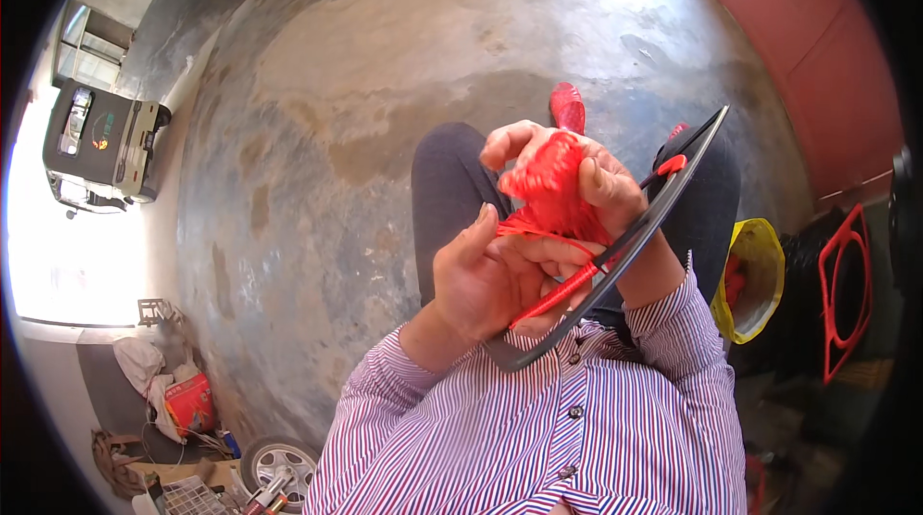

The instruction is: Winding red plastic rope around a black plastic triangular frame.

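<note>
A bundle of shiny red cord (pixel 553 183) sits in my right hand (pixel 615 190), its fingers and thumb curled around it. Below it, my left hand (pixel 481 275) is closed about a narrow black frame (pixel 630 251) at a part wrapped in red cord, its thumb pointing up. A red strand runs across the left fingers toward the bundle. The frame slants over my lap, its upper end beyond my right wrist, and another bit of red shows near that end. Some left fingertips are hidden behind the wrapped bar.
At my right stand a yellow-rimmed bag (pixel 745 327) with red material inside and a red frame (pixel 846 294). A wheel (pixel 281 467), a red box (pixel 190 402) and clutter lie at lower left. A dark three-wheeled vehicle (pixel 101 145) stands outside the bright doorway.
</note>
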Demonstrator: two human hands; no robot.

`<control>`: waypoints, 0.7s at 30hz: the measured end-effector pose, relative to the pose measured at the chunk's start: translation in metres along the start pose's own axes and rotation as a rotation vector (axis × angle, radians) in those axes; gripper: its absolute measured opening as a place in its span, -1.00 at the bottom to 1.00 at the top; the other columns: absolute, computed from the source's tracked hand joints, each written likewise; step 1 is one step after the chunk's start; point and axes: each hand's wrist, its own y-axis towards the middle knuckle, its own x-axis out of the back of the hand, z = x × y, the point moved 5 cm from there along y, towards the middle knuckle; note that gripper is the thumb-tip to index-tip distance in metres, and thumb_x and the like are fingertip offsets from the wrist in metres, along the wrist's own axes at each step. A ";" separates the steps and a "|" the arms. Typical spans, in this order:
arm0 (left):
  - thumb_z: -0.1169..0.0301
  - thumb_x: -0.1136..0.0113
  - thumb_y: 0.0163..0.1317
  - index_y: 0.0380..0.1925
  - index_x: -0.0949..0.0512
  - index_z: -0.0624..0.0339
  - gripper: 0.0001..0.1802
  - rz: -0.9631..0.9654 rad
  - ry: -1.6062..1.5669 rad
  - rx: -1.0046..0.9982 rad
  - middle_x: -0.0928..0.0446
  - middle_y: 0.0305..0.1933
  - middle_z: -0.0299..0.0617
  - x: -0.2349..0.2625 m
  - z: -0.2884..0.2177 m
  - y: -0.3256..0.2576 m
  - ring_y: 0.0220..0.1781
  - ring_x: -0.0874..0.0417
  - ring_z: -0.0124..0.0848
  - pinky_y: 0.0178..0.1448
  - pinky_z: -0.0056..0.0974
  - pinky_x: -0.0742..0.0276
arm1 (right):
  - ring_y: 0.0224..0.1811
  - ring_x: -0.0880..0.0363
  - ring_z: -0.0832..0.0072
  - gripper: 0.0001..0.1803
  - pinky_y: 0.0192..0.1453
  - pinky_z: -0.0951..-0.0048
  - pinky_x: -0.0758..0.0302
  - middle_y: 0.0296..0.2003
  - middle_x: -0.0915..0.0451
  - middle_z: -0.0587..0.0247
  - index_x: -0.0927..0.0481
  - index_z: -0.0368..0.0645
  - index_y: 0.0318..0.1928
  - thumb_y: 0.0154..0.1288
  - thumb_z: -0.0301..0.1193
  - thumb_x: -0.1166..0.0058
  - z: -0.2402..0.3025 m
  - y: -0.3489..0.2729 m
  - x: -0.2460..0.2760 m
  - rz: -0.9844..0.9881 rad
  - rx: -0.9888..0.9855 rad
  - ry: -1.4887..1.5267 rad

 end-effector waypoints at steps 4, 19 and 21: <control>-0.08 0.25 0.49 0.21 -0.40 0.42 -0.29 -0.214 0.141 -0.293 -0.50 0.11 0.16 -0.010 0.001 0.002 0.15 -0.58 -0.09 0.14 -0.17 -0.58 | 0.09 -0.51 0.26 -0.58 0.28 0.22 -0.33 -0.03 -0.61 -0.10 -0.71 -0.32 -0.37 0.27 -0.13 -0.24 0.013 0.010 -0.019 0.260 0.028 -0.103; 0.26 -0.09 0.19 0.30 -0.28 0.34 -0.32 -0.125 -0.049 -0.145 -0.50 0.20 0.10 -0.008 -0.005 0.005 0.24 -0.57 -0.07 0.35 0.04 -0.48 | -0.11 -0.62 0.50 -0.61 -0.01 0.53 -0.57 -0.11 -0.62 0.20 -0.59 -0.32 -0.03 0.32 -0.25 -0.29 -0.015 -0.003 0.018 -0.160 -0.266 -0.016; 0.28 -0.08 0.22 0.27 -0.32 0.36 -0.37 -0.217 -0.003 -0.182 -0.53 0.17 0.07 -0.015 -0.003 0.004 0.15 -0.63 -0.06 0.27 0.06 -0.55 | -0.08 -0.62 0.49 -0.61 -0.01 0.51 -0.57 -0.10 -0.62 0.19 -0.59 -0.33 -0.05 0.31 -0.26 -0.31 -0.019 -0.005 0.011 -0.151 -0.276 0.139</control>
